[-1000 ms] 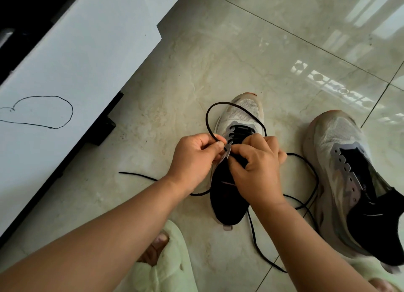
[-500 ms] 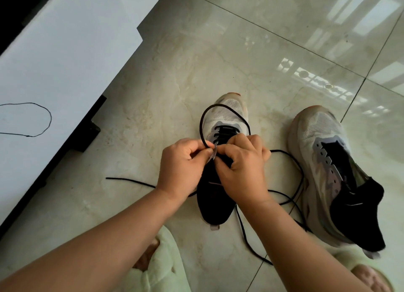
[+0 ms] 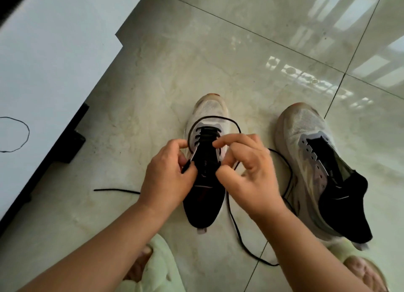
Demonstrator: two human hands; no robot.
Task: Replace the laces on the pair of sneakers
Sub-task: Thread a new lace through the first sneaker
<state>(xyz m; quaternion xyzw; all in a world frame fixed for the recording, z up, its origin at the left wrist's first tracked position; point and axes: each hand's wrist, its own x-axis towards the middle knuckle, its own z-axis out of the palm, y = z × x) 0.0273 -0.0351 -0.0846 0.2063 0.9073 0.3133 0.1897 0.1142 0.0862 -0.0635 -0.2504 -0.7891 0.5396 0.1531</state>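
Note:
A white-and-black sneaker [image 3: 209, 108] stands on the floor in the middle, toe pointing away. A black lace [image 3: 214, 118] crosses its lower eyelets and loops over the toe box. My left hand [image 3: 166, 178] pinches a lace end beside the left eyelet row. My right hand [image 3: 251, 173] grips the right eyelet strip between thumb and curled fingers. Slack lace trails left on the tiles [image 3: 115, 190] and curls to the right behind my right wrist. The second sneaker [image 3: 306, 125] lies to the right with bare eyelets.
A white cabinet [image 3: 54, 62] with a dark base fills the left side; a thin black cord [image 3: 26, 130] lies on it. My feet in pale green slippers [image 3: 157, 265] [image 3: 363, 270] sit at the bottom. Glossy floor tiles [image 3: 240, 51] stretch beyond the shoes.
My hands have drawn apart from each other over the tongue, so the laced rows show. The lace loop over the toe lies wider and flatter.

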